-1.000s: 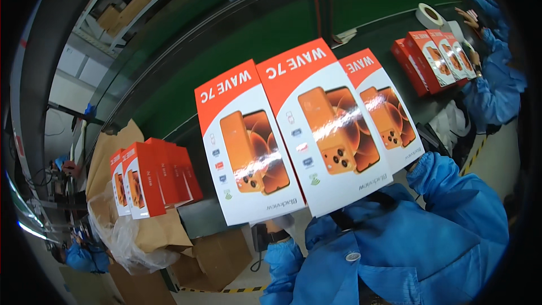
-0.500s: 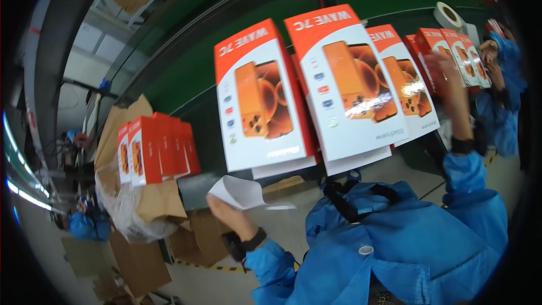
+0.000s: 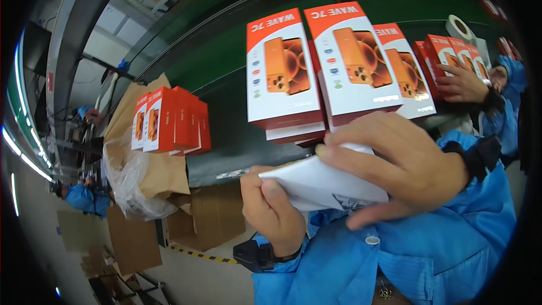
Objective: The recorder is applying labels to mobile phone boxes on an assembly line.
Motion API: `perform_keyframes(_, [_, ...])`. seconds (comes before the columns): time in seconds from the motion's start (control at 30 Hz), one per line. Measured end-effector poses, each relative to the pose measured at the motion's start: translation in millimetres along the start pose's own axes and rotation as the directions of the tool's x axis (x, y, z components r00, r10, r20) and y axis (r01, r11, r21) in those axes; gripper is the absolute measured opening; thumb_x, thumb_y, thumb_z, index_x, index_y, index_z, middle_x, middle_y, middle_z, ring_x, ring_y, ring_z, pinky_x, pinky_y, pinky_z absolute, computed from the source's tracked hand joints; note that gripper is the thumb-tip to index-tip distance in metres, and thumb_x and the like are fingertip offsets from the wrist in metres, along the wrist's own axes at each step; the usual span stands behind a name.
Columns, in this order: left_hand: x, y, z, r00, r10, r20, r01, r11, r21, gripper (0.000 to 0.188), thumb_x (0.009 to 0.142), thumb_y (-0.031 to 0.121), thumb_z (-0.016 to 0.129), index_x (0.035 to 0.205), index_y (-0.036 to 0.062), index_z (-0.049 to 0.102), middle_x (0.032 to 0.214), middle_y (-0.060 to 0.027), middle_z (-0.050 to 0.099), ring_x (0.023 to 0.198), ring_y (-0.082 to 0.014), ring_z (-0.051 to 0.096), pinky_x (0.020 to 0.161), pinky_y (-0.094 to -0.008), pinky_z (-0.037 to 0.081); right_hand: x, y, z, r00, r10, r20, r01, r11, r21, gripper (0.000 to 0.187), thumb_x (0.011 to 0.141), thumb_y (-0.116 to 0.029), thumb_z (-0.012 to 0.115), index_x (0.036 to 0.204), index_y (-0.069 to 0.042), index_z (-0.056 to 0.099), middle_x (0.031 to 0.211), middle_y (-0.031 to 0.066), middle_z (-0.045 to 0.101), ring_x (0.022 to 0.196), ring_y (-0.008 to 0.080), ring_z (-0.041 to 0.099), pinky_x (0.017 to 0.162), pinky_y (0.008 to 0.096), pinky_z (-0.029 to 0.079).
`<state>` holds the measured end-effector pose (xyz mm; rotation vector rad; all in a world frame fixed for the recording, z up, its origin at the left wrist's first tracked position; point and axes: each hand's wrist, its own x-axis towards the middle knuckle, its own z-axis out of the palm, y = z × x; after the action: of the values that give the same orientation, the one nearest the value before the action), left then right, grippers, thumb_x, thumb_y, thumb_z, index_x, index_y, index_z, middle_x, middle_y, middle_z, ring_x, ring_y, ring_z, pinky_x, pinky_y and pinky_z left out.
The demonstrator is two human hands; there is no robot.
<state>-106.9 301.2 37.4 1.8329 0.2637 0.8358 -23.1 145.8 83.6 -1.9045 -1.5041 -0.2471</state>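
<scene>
Head view — left grip (image 3: 271, 206) pinches white paper (image 3: 307, 183) — right grip (image 3: 395, 164) across it.

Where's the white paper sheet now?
In the head view, the white paper sheet is below centre, slightly right, pinched by the left hand with the right hand over it, near tall red-and-white boxes.

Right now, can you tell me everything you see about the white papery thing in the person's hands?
The white papery thing looks thin and smooth, perhaps paper, with a dark printed patch near its lower right. It's tilted, in front of the blue coat and nearer than the boxes. The left hand pinches its left end, thumb on top; the right hand reaches over its right part, hiding some. I can't tell whether it's folded.
</scene>
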Motion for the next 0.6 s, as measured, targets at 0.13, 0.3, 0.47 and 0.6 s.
perform_keyframes(0.13, [11.0,-12.5,-17.3,0.941,-0.177,0.288,0.238,0.952,-0.195,0.040,0.086,0.039,0.042,0.090,0.0000,0.040,0.084,-0.0076,0.048,0.077,-0.0106,0.047,0.068,-0.0236,0.041,-3.2,-2.5,11.5,0.994,0.106,-0.032,-0.109,0.982,-0.154,0.045,0.064,-0.026,0.066,0.101,-0.003,0.054,0.087,0.0097,0.056,0.078,0.0232,0.055,0.063,0.0324,0.042])
perform_keyframes(0.3, [8.9,-15.3,-7.8,0.993,0.105,0.048,-0.087,0.952,-0.294,0.068,0.062,0.045,0.068,0.108,0.0033,0.040,0.092,-0.0098,0.056,0.093,-0.0187,0.051,0.084,-0.0375,0.039,-0.5,1.2,12.8,0.971,0.237,-0.037,-0.240,0.959,-0.153,0.020,0.071,-0.024,0.061,0.080,-0.009,0.053,0.057,0.0048,0.052,0.052,0.0235,0.053,0.051,0.0327,0.040])
perform_keyframes(0.47, [12.9,-36.3,-34.3,0.940,0.178,0.291,-0.156,0.983,-0.099,0.043,0.071,0.033,0.065,0.092,-0.0004,0.049,0.084,-0.0089,0.056,0.080,-0.0173,0.053,0.086,-0.0379,0.036,9.4,-1.6,16.0,0.814,0.459,0.356,-0.569,0.754,0.328,0.027,0.073,-0.029,0.060,0.087,-0.006,0.053,0.069,0.0087,0.056,0.062,0.0249,0.056,0.057,0.0344,0.042])
perform_keyframes(0.6, [23.1,-41.2,-35.4,0.893,0.266,0.362,-0.272,0.962,-0.035,0.030,0.082,0.029,0.053,0.079,-0.0012,0.048,0.073,-0.0086,0.053,0.070,-0.0148,0.051,0.085,-0.0379,0.036,3.1,2.6,21.0,0.939,0.289,0.187,-0.317,0.938,0.144,0.056,0.065,-0.032,0.069,0.107,-0.002,0.047,0.095,0.0113,0.053,0.088,0.0257,0.052,0.071,0.0325,0.043])
